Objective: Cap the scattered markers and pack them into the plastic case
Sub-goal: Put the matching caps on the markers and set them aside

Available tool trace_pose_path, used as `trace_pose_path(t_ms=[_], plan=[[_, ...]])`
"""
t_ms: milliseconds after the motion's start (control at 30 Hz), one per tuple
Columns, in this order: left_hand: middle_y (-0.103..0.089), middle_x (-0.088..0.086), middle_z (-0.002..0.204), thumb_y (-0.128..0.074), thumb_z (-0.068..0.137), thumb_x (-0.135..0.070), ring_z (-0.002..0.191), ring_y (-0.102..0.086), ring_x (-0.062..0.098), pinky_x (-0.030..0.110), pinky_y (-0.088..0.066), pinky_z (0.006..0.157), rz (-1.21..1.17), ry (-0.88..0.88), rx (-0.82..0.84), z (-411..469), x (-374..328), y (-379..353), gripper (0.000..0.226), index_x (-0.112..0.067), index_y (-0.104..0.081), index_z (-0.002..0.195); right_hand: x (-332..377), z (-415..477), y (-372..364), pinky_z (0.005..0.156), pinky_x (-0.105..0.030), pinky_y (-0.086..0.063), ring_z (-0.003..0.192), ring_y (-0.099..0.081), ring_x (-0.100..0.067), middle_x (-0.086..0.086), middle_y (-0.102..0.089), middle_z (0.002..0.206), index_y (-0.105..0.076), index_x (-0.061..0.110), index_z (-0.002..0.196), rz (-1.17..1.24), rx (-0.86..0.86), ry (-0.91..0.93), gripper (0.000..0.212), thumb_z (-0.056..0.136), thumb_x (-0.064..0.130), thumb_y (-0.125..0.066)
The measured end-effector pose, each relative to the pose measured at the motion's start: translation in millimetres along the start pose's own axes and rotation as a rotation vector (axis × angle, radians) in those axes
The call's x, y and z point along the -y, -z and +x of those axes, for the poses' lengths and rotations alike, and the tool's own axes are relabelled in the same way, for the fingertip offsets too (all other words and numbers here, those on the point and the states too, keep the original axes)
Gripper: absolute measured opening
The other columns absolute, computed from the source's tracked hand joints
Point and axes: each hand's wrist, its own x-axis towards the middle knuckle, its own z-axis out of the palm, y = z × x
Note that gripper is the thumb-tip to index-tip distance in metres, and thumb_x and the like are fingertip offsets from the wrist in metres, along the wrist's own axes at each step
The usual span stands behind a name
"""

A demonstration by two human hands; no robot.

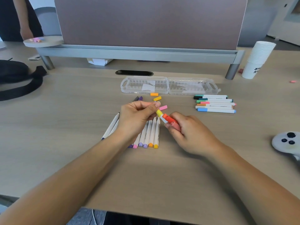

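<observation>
My left hand pinches a yellow cap over the middle of the desk. My right hand grips a white marker together with orange-red caps; the yellow cap meets the marker's end. Under my hands lies a row of several uncapped white markers with coloured ends. Loose orange, yellow and pink caps lie behind them. Several capped markers are stacked at the right. The clear plastic case lies open and flat at the back.
A stack of white paper cups stands at the back right. A grey game controller sits at the right edge. A black bag lies at the left. A monitor riser and a partition stand behind the case.
</observation>
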Motion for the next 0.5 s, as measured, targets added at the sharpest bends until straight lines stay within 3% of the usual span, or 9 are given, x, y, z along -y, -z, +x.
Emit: trace_pose_path(t_ms=[167, 367, 500], plan=[[-0.070, -0.008, 0.061, -0.070, 0.087, -0.009, 0.060, -0.066, 0.001, 0.014, -0.051, 0.064, 0.032, -0.078, 0.022, -5, -2, -6, 0.011, 0.001, -0.070, 0.081, -1, -1, 0, 0.057, -0.038, -0.038, 0.065, -0.045, -0.022, 0.006, -0.047, 0.067, -0.050, 0.019, 0.095, -0.030, -0.008, 0.010, 0.017, 0.099, 0.035, -0.050], [-0.073, 0.000, 0.072, -0.074, 0.084, -0.014, 0.065, -0.065, 0.008, 0.021, -0.052, 0.068, 0.098, -0.062, 0.037, -1, -4, -5, 0.006, -0.009, -0.073, 0.082, -2, -1, 5, 0.057, -0.036, -0.033, 0.067, -0.047, -0.023, 0.008, -0.045, 0.068, -0.039, 0.028, 0.094, -0.083, 0.034, -0.007, 0.014, 0.100, 0.035, -0.050], [-0.073, 0.003, 0.074, -0.075, 0.084, -0.011, 0.068, -0.065, 0.014, 0.026, -0.056, 0.070, 0.124, -0.054, 0.093, -1, -13, -6, 0.008, -0.006, -0.070, 0.086, -10, 3, 16, 0.061, -0.036, -0.033, 0.077, -0.050, -0.025, 0.001, -0.054, 0.082, -0.048, 0.022, 0.107, -0.147, 0.050, -0.032, 0.011, 0.099, 0.029, -0.049]])
